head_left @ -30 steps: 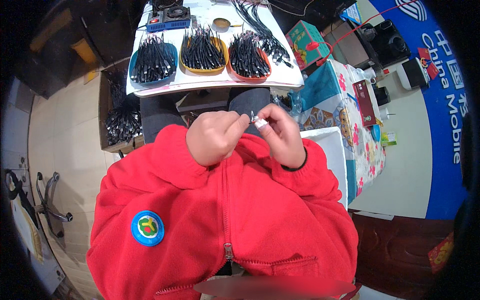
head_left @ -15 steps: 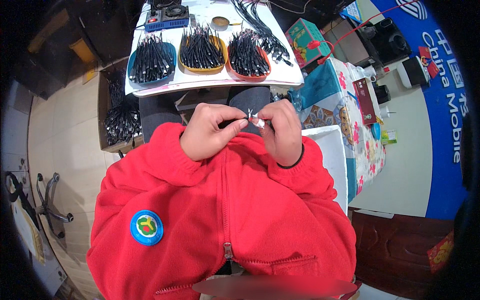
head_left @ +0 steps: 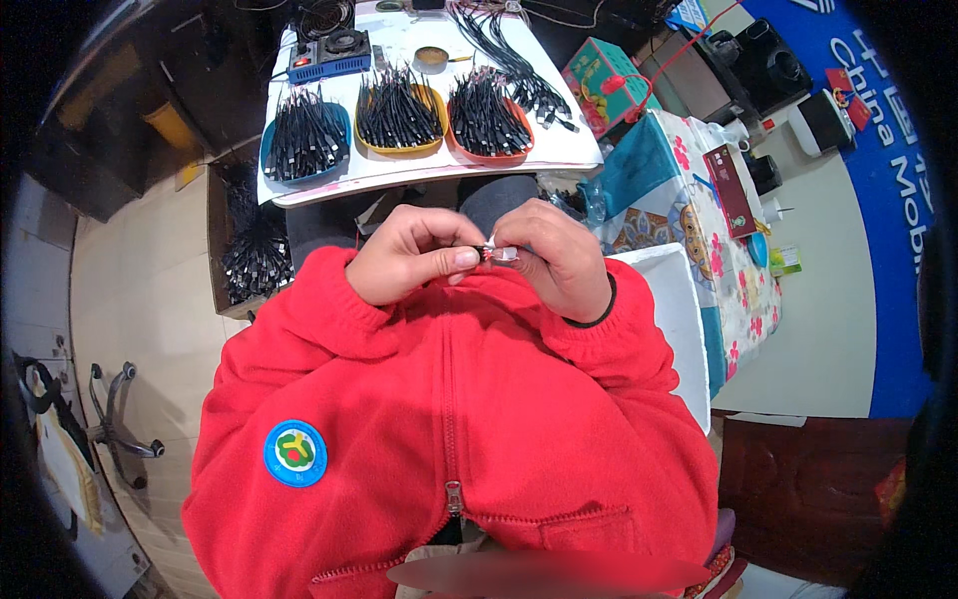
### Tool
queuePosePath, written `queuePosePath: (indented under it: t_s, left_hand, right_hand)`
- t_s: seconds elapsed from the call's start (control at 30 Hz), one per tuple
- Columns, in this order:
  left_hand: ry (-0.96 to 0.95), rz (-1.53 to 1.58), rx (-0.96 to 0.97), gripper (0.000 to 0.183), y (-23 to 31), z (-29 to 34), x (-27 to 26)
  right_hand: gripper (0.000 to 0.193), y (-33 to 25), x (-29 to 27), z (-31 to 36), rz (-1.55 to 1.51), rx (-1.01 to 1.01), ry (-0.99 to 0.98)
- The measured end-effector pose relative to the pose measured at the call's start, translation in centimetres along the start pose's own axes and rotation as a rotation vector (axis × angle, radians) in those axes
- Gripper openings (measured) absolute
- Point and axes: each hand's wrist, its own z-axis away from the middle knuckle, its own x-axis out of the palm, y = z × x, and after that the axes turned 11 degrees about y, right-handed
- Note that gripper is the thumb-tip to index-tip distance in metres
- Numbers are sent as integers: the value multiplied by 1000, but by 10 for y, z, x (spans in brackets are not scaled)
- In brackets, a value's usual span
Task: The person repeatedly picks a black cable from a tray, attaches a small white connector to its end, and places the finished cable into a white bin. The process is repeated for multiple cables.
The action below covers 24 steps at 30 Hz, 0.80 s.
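Observation:
In front of my chest, both hands meet over a small work piece. My left hand (head_left: 421,256) is closed, thumb and fingers pinching the end of a black cable (head_left: 481,253). Reddish strands show at that cable end. My right hand (head_left: 561,258) is also closed, its fingertips on a small whitish and silver piece (head_left: 505,255) against the cable end. I cannot make out its exact kind. On the table ahead, a blue tray (head_left: 347,135), a yellow tray (head_left: 399,149) and an orange-red tray (head_left: 491,159) hold bunches of short black cables with metal plugs.
More black cables (head_left: 539,95) lie at the table's right side. Behind the blue tray stands a small blue device (head_left: 329,68), with a round dish (head_left: 431,56) nearby. A box (head_left: 219,240) of cables sits at left on the floor. A white bin (head_left: 671,290) stands beside my right arm.
My right fingers have closed further over the whitish piece, covering the thin strands that stuck up before. The view has shifted slightly; both hands stay together.

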Motion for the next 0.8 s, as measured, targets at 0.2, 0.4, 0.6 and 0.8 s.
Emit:
queuePosePath:
  t_s: [0.2,0.4,0.6,0.8]
  left_hand:
    - [142,100,140,13,-7,3,3]
    - [94,286,126,13,-14,1,5]
    - [46,504,-21,12,-16,4,4]
    - [73,266,17,13,-10,2,3]
  right_hand:
    - [19,3,-10,7,154,94,118]
    - [24,8,-12,8,306,-59,170]
    - [26,6,1,-6,240,-359,158]
    - [24,2,3,-9,201,-195,70]
